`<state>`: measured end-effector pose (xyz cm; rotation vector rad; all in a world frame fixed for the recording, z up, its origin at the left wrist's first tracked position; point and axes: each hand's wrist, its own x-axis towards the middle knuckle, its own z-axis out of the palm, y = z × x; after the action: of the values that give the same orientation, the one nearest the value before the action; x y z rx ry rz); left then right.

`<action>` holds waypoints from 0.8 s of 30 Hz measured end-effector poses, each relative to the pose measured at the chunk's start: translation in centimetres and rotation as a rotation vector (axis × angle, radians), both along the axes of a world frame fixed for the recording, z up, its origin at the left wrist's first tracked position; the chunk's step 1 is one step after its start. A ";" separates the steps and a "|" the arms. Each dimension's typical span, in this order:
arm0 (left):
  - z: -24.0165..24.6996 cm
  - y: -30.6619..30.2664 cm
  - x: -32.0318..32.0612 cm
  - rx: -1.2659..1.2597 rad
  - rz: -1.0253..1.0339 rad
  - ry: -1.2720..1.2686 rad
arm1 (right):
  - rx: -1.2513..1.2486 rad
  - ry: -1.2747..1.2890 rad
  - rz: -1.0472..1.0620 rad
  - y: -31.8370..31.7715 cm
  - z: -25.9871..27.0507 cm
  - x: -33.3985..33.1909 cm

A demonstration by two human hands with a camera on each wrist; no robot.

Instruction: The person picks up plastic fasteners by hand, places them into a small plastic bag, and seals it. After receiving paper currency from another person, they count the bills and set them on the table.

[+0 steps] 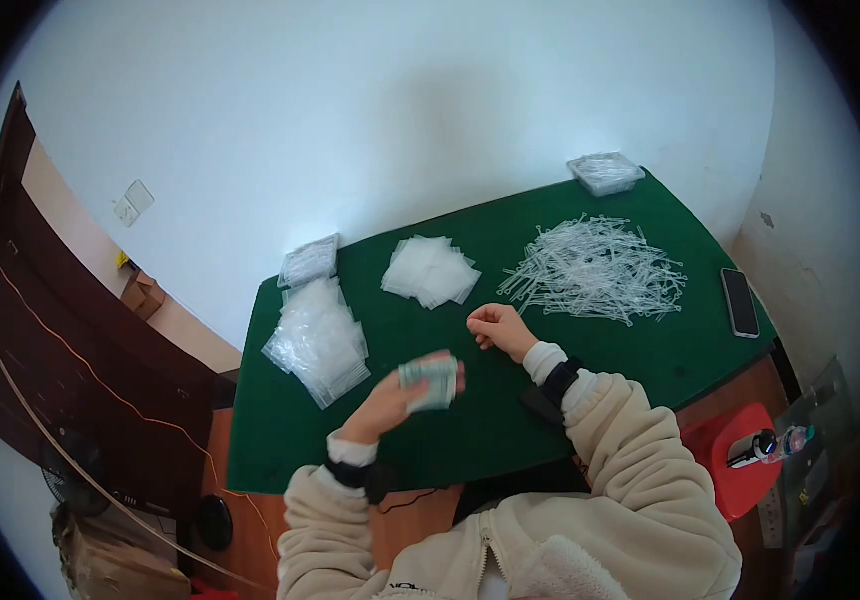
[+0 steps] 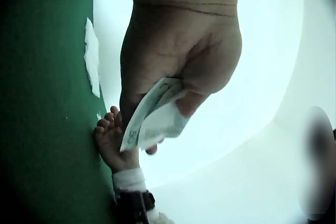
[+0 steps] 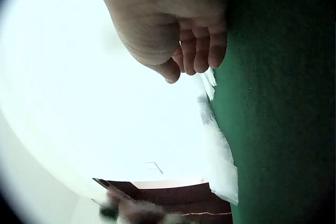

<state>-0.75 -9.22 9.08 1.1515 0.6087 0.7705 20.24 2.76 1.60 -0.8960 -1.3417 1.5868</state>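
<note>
Folded greenish banknotes [image 1: 430, 383] are gripped in the left hand [image 1: 382, 405] above the near part of the green table. In the left wrist view the notes [image 2: 157, 121] stick out from the palm of the left hand [image 2: 181, 45], held between thumb and fingers. The right hand [image 1: 503, 330] rests at the table, between the middle stack of clear bags [image 1: 431, 271] and the pile of clear plastic sticks [image 1: 600, 268]. Its fingers hang loosely curled with nothing in them, as the right wrist view of that hand [image 3: 178, 29] also shows.
A larger heap of clear bags [image 1: 318, 340] lies at the left, with a filled container [image 1: 308, 260] behind it. Another filled container [image 1: 606, 173] stands at the back right corner. A phone [image 1: 740, 303] lies near the right edge. Bottles [image 1: 752, 450] stand on a red stool [image 1: 725, 485].
</note>
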 end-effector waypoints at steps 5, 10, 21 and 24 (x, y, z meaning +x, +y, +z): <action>-3.0 -9.2 -3.9 -0.181 -0.898 0.522 | 0.029 -0.065 0.014 0.1 -0.4 -0.4; -9.3 -15.5 -9.3 -0.335 -1.024 0.716 | 0.028 -0.053 0.042 -0.1 -0.2 -0.2; -7.3 -20.3 -8.4 0.164 -0.788 0.640 | 0.070 -0.064 0.050 0.1 -0.6 -0.3; -7.7 -21.3 -8.1 0.164 -0.733 0.558 | 0.056 -0.079 0.059 0.0 -0.5 -0.2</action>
<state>-8.83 -30.47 1.43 1.6207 0.5211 -0.1437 20.04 2.73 1.12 -0.9012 -1.4729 1.5646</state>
